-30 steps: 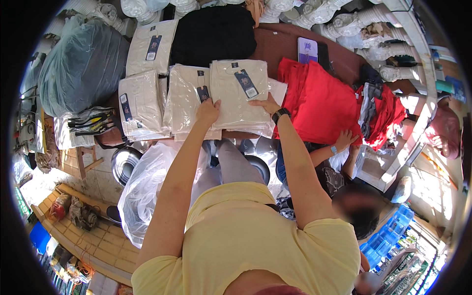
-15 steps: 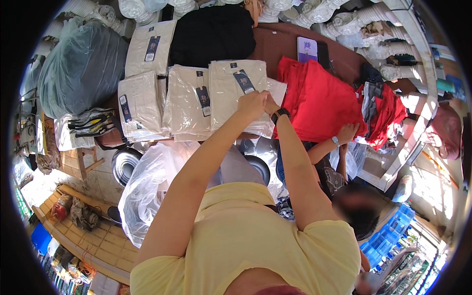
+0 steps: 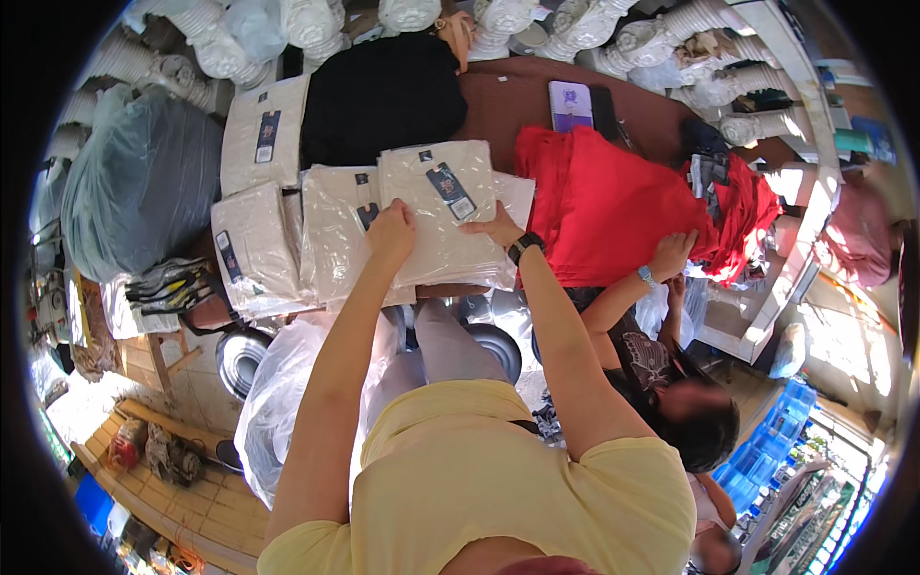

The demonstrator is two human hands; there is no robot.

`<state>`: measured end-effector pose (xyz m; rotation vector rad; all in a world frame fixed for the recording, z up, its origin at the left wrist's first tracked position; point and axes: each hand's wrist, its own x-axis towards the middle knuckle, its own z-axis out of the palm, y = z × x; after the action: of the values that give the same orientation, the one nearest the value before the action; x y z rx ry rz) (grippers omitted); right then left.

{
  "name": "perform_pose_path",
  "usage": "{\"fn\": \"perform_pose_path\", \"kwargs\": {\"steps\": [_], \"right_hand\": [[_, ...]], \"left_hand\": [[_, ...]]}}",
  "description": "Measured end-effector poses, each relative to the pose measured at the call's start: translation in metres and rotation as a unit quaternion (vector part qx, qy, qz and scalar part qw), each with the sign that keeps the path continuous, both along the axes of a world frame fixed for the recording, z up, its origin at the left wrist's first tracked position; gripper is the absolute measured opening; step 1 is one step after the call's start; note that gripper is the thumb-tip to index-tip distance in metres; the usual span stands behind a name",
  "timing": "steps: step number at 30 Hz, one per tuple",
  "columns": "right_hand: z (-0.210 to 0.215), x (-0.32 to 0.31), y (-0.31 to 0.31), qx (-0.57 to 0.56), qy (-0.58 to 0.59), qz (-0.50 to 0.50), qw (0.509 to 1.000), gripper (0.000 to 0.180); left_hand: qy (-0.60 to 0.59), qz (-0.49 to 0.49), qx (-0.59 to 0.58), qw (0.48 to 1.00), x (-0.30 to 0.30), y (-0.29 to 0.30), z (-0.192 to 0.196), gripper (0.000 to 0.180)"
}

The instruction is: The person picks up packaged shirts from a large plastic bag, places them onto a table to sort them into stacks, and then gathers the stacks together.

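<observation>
Head view shows your left hand (image 3: 391,230) and right hand (image 3: 494,228) resting flat and open, grip holding nothing, on the right-hand stack of bagged beige garments (image 3: 446,216) on the tabletop (image 3: 513,110). Three neighbouring piles look squared; this one seems nearly aligned.

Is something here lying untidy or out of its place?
The beige packed garments under both hands lie in neat stacks. Only the red cloth beside them looks untidy: it is a loose, crumpled heap, not folded, spreading toward the table's right edge.
</observation>
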<state>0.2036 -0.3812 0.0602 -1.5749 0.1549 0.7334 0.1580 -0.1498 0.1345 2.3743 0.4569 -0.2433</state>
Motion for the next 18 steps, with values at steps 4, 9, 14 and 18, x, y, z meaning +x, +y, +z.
{"fn": "perform_pose_path", "kwargs": {"steps": [4,9,14,18], "right_hand": [[0.001,0.001,-0.002,-0.009,0.013,0.006,1.0,0.107],[0.011,-0.003,0.006,-0.06,0.025,0.017,0.998,0.105],[0.01,-0.005,0.006,-0.056,0.038,0.01,0.998,0.101],[-0.007,-0.005,-0.01,-0.032,0.028,-0.012,0.999,0.1]], "left_hand": [[-0.117,-0.057,-0.074,0.989,0.081,-0.02,0.037,0.029],[0.173,0.085,-0.3,0.934,0.166,0.014,-0.012,0.05],[0.137,0.157,-0.416,0.885,0.136,0.016,-0.036,0.052],[0.218,-0.017,-0.393,0.893,0.024,-0.012,-0.003,0.056]]}}
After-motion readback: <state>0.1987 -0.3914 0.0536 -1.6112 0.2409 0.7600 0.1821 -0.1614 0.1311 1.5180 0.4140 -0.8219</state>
